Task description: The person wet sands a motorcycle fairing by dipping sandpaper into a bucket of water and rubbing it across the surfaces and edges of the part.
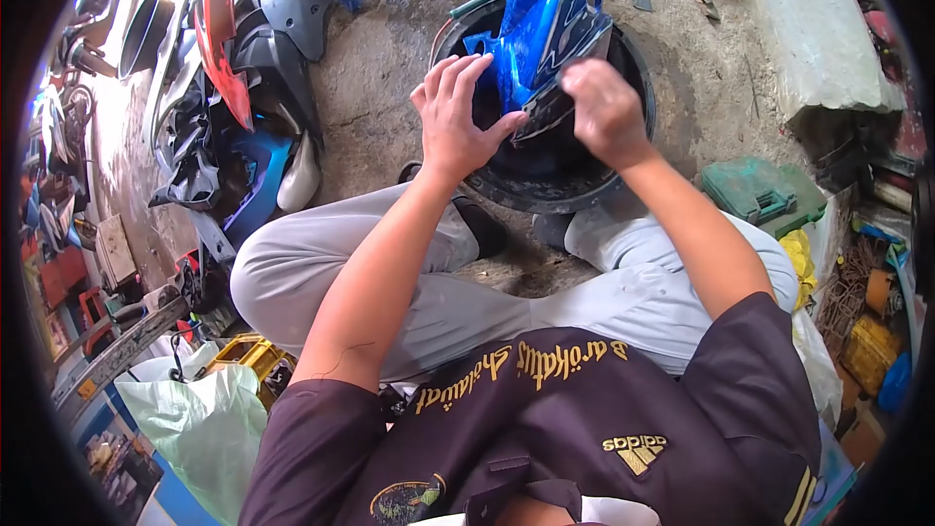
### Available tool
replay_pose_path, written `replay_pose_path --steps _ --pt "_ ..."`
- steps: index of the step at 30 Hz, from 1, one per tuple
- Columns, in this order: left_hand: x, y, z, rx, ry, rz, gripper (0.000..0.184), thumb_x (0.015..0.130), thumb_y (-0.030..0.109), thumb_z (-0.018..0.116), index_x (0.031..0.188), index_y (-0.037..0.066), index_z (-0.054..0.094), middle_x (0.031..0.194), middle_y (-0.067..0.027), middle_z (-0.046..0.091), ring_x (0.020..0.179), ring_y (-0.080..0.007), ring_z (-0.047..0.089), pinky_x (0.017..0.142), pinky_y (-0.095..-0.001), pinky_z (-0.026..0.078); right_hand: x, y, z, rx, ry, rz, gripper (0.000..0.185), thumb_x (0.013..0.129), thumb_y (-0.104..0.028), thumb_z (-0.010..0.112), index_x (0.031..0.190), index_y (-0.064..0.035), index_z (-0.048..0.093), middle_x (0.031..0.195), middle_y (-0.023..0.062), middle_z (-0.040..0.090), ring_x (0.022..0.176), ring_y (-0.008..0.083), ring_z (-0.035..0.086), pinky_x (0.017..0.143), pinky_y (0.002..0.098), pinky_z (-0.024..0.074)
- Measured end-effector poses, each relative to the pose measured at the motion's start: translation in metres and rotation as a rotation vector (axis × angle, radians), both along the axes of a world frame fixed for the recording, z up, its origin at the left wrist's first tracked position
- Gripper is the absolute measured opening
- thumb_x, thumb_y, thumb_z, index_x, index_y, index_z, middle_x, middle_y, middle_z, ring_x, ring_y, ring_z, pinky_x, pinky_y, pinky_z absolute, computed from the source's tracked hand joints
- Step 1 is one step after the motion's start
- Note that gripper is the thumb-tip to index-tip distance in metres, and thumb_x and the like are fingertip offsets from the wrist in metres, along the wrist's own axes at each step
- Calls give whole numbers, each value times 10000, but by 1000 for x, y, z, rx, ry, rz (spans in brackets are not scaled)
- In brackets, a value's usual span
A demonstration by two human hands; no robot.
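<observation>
L hand point(456, 122): fingers spread on blue pnl point(529, 47) | R hand point(606, 115): unclear | tub point(547, 201) under | grn case point(750, 187) nr

Holds a glossy blue panel point(531, 34) upright or nearly so in a round black tub point(565, 203), with the left hand point(456, 117) spread at its left side and lower end. Bends the right hand point(606, 112) at the patterned right side, with fingers curled and blurred, too unclear to show whether touching. Sits in grey trousers point(326, 234) on the concrete floor point(380, 68), just behind the tub. Has loose panels, including a red one point(219, 49), to the left, and a green case point(745, 190) near the right knee.
</observation>
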State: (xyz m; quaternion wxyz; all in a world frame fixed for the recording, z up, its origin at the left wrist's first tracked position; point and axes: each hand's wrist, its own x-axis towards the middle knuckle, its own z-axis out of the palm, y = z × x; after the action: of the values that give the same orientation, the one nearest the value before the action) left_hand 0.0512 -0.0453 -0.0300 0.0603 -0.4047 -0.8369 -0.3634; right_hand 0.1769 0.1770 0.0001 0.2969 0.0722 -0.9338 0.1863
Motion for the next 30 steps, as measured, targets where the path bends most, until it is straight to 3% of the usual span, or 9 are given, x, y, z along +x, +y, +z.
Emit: replay_pose_path --steps 2,5,7,9,12,15,17,25,30 --pt "0 1 2 1 -4 -3 957 735 541 960 1521 147 582 1475 -85 623 1436 -327 513 1191 -525 333 7 -15 9 -3 -22 123 403 774 138 665 1151 6 710 1131 166 747 1128 394 741 1030 491 611" --pt "1 0 6 -20 -9 -4 942 747 515 960 1519 132 582 1460 -102 635 1437 -337 525 1204 -521 343 1 0 17 -7 -39 218 389 779 143 662 1143 14 711 1117 169 749 1111 389 747 1006 481 622" --pt "1 2 4 -13 3 -6 943 744 515 960 1520 135 583 1461 -101 635 1435 -337 526 1204 -520 343 -7 17 15 -101 -22 92 365 779 163 657 1104 11 725 1080 167 755 1041 379 758 931 455 643" --pt "2 -2 3 -10 2 3 943 743 514 960 1521 136 585 1462 -102 635 1434 -337 527 1203 -519 343 -6 27 -2 -13 -40 53 296 768 90 691 1039 -28 685 1091 150 738 1064 359 741 951 453 625" --pt "0 -1 3 -12 3 -3 940 743 517 960 1518 136 590 1465 -105 635 1437 -340 525 1204 -519 342 -3 -25 18 -79 -60 290 308 739 70 695 1028 -37 687 1096 134 737 1105 349 735 1009 454 608" --pt "0 1 6 -21 -9 3 944 740 515 962 1521 140 587 1468 -103 633 1441 -340 522 1206 -520 340 -7 -11 16 -86 -33 259 320 753 68 693 1056 -34 689 1083 145 740 1101 353 736 1010 454 610" --pt "-1 1 6 -10 0 -1 951 736 513 964 1525 143 583 1469 -100 632 1444 -339 519 1209 -523 339 -13 19 12 -107 37 56 321 783 107 667 1074 -26 691 1066 165 733 1065 374 735 960 452 630" --pt "0 1 4 -10 -14 7 957 727 510 973 1523 151 582 1467 -90 632 1443 -336 519 1209 -527 339 -4 0 12 -66 -36 185 364 765 125 665 1102 -8 696 1081 148 736 1072 377 740 984 470 619" --pt "0 -2 2 14 -8 1 958 723 514 972 1520 152 584 1464 -90 634 1442 -337 520 1210 -526 340 0 5 0 33 -4 9 322 783 100 705 1086 -10 692 1083 158 734 1102 381 729 982 473 614"
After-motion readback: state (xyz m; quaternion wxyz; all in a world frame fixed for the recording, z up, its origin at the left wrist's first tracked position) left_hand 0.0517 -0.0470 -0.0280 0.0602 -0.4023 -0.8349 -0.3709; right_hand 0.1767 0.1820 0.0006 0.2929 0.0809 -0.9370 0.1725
